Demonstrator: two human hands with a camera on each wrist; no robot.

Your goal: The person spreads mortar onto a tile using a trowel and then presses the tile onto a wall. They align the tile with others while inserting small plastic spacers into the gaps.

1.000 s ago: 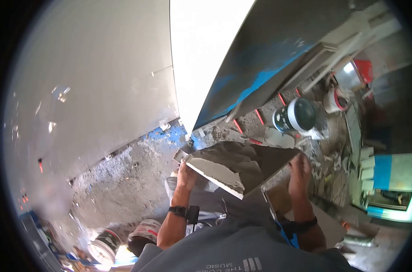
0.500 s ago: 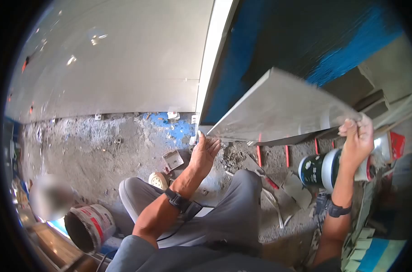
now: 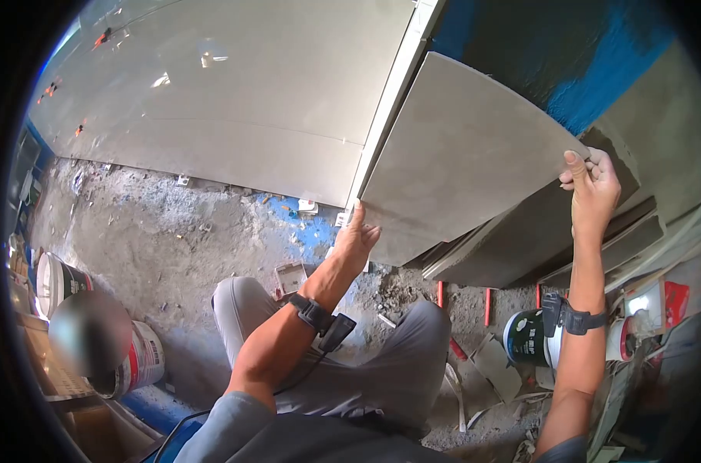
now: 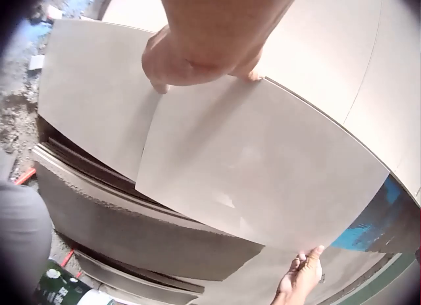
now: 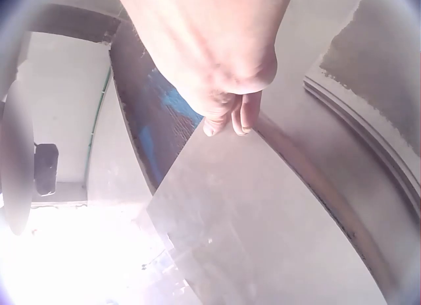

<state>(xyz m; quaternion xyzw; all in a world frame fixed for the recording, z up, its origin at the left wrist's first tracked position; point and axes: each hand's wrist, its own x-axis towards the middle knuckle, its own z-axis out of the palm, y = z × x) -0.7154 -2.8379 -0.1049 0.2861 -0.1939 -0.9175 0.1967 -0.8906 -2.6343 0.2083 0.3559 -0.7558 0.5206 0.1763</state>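
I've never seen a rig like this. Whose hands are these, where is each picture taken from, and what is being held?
There is no robot here: these are a person's bare hands. The head picture comes from a camera worn on the head, looking down; the two wrist pictures come from cameras worn on the wrists, each looking at its own hand.

The right hand pinches one corner of a large gray panel, while the left hand touches the panel's left side. A second gray panel sits edge to edge with it.

There is no table. On the rough ground are red rods, a dark green bucket and scattered scraps.
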